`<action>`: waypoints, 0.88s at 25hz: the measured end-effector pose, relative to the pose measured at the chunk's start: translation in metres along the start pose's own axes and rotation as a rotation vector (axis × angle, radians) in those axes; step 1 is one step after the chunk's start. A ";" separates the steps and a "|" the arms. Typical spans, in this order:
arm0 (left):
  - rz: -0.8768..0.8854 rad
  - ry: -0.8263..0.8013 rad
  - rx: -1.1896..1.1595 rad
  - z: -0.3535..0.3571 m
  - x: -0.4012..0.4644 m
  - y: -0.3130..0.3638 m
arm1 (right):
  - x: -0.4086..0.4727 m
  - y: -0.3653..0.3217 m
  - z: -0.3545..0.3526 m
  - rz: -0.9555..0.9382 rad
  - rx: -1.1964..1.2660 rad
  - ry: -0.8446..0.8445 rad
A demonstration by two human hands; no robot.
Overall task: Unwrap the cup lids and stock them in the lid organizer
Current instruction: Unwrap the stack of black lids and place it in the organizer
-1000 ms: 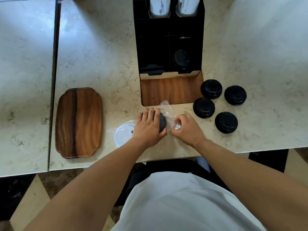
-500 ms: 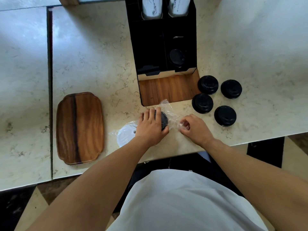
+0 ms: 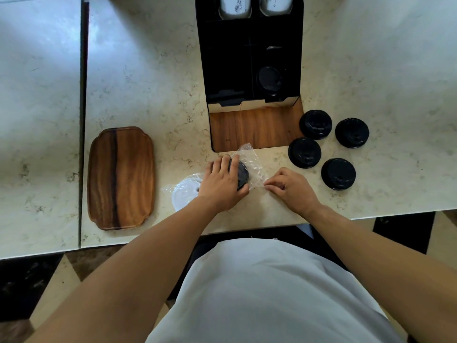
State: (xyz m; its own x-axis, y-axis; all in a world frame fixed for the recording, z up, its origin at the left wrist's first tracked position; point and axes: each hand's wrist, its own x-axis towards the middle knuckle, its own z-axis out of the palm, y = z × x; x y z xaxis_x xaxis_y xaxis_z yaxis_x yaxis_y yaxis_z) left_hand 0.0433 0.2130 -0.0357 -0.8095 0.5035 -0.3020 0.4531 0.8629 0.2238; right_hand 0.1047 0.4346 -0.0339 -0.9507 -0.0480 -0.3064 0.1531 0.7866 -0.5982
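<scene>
Pinning the black plastic lid stack (image 3: 240, 173) under my left hand (image 3: 222, 180), my right hand (image 3: 290, 188) has drawn the clear crinkled wrap (image 3: 252, 160) rightward, pinched shut on it; unwrapping is underway.

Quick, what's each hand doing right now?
Left hand: closed over the wrapped black lids, pinning them to the counter.
Right hand: fingers pinched on the clear plastic wrap.
</scene>
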 end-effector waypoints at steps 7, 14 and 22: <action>-0.011 0.017 0.005 0.002 0.000 0.000 | 0.003 0.005 0.002 -0.017 -0.002 0.005; -0.017 0.005 -0.004 0.000 -0.001 0.002 | 0.005 0.006 -0.005 0.019 0.153 0.019; -0.027 -0.015 0.006 -0.001 0.000 0.002 | 0.010 0.000 -0.010 0.119 0.240 -0.034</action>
State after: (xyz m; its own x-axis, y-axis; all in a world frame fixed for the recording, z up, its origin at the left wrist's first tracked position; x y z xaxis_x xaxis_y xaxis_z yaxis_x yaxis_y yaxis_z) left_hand 0.0443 0.2149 -0.0341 -0.8158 0.4805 -0.3219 0.4335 0.8764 0.2096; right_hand 0.0920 0.4398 -0.0295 -0.9131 0.0124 -0.4075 0.3270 0.6195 -0.7137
